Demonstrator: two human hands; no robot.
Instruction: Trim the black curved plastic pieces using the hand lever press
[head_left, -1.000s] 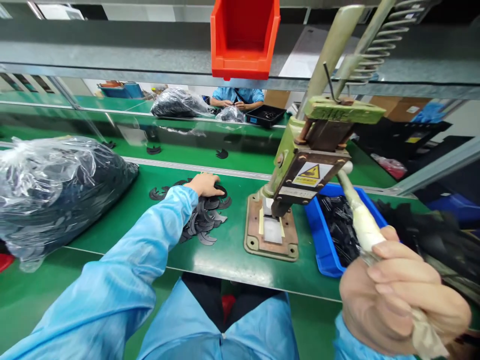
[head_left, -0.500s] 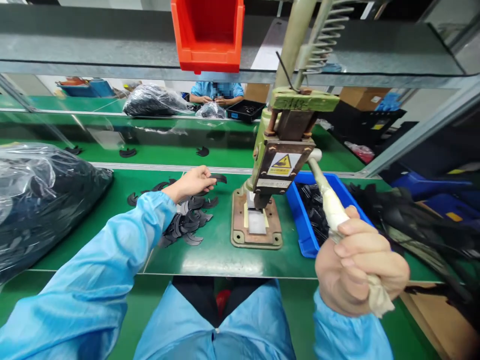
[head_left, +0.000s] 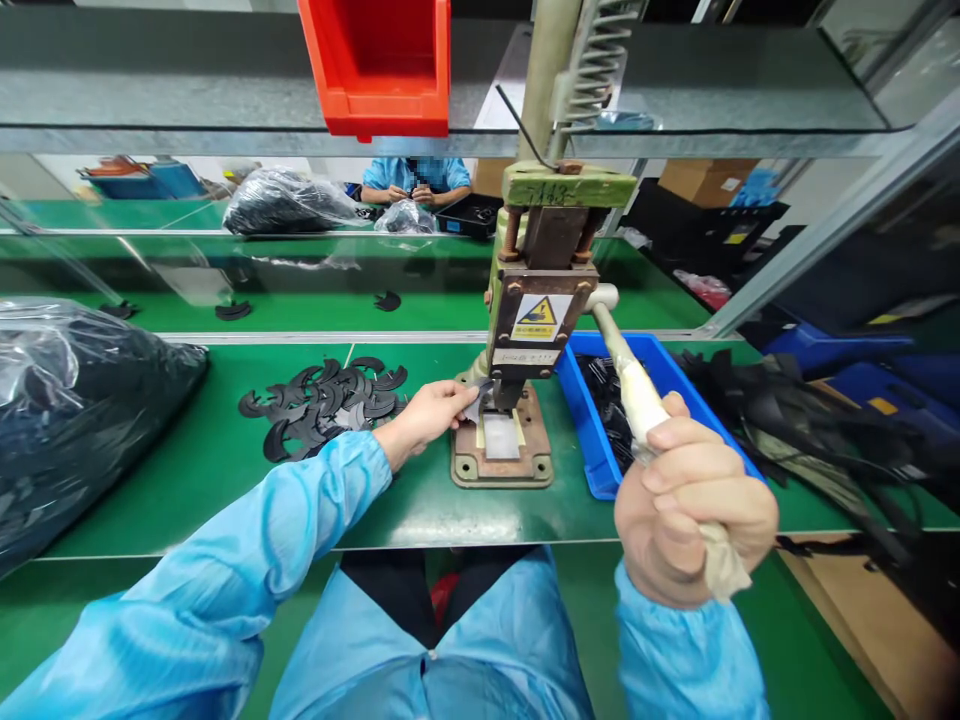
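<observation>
My left hand [head_left: 433, 415] pinches a dark curved piece [head_left: 477, 402] at the left side of the hand press [head_left: 534, 320], close to the ram. Below the ram, a pale block [head_left: 501, 437] sits on the press's base plate [head_left: 466, 470]. My right hand [head_left: 694, 500] is wrapped round the tape-covered press lever [head_left: 637, 393], which slopes down toward me. Left of the press lies a loose pile of black and grey curved pieces [head_left: 330, 400]. How far the held piece reaches under the ram is partly hidden by my fingers.
Right of the press stands a blue bin [head_left: 600, 470] with black parts. A filled plastic bag [head_left: 90, 420] lies at the left. Overhead hangs a red bin [head_left: 382, 110] by the grey shelf [head_left: 187, 90]. Across the bench a person [head_left: 416, 182] in blue works with both hands.
My left hand has moved right from the pile to the press, carrying a curved piece. My right hand still grips the lever. The whole view has shifted slightly.
</observation>
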